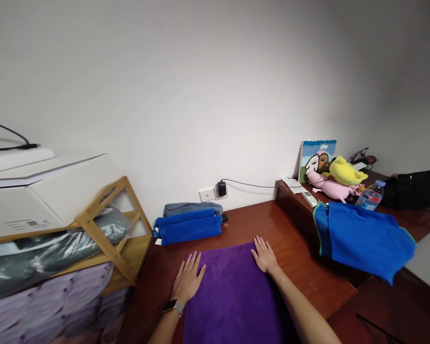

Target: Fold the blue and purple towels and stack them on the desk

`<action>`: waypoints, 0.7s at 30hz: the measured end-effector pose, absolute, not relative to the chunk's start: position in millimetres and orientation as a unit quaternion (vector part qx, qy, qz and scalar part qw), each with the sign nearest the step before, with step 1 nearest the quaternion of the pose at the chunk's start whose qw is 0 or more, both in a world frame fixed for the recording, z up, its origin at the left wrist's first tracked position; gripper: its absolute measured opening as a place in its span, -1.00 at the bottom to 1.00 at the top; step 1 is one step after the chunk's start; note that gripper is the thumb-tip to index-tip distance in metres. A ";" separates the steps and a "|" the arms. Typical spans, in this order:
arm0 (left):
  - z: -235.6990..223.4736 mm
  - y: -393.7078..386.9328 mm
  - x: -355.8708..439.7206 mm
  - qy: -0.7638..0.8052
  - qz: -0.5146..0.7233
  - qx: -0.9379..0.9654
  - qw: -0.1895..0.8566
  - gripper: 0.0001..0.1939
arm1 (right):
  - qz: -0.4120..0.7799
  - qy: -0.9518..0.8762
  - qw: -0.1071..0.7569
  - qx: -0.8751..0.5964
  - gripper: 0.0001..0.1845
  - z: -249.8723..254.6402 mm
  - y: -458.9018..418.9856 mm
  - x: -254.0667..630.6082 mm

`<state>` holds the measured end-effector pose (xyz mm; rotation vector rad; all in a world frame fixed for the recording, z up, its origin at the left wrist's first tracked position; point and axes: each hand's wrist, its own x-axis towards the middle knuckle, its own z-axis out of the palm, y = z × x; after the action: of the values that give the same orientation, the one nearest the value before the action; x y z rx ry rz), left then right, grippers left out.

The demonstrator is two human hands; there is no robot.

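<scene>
A purple towel [232, 291] lies spread flat on the red-brown wooden table [294, 239] in front of me. My left hand [188, 282] rests flat on the towel's far left corner, fingers stretched out, with a watch on the wrist. My right hand [264, 255] lies flat on the far right corner, fingers spread. Neither hand holds anything. Behind the towel, against the wall, sits a stack of folded towels [188, 225], blue ones below and a grey-blue one on top.
A wooden shelf [114, 229] at the left holds bagged grey cloth and folded lilac towels [46, 306], with white boxes on top. On a raised ledge at the right are a blue cloth [361, 239], plush toys [338, 179], a water bottle [370, 196], a remote and a black bag.
</scene>
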<state>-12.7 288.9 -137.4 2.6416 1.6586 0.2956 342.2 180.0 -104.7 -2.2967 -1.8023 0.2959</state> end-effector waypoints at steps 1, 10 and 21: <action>-137.8 289.9 -13.8 0.527 0.100 0.844 0.003 -0.30 | 0.102 -0.611 0.102 -0.778 -0.25 -103.7 179.8 345.0; -132.5 272.5 -28.4 0.508 0.184 0.841 -0.034 -0.34 | 0.071 -0.626 0.128 -0.766 -0.25 -93.2 159.4 308.1; -148.5 222.2 16.4 0.466 0.151 0.872 0.013 -0.37 | 0.105 -0.716 0.163 -0.671 -0.33 -110.5 140.5 236.2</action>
<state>16.4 222.2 -148.5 2.7167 1.4520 0.4715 236.2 140.5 -110.5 -1.9123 -2.0420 0.2989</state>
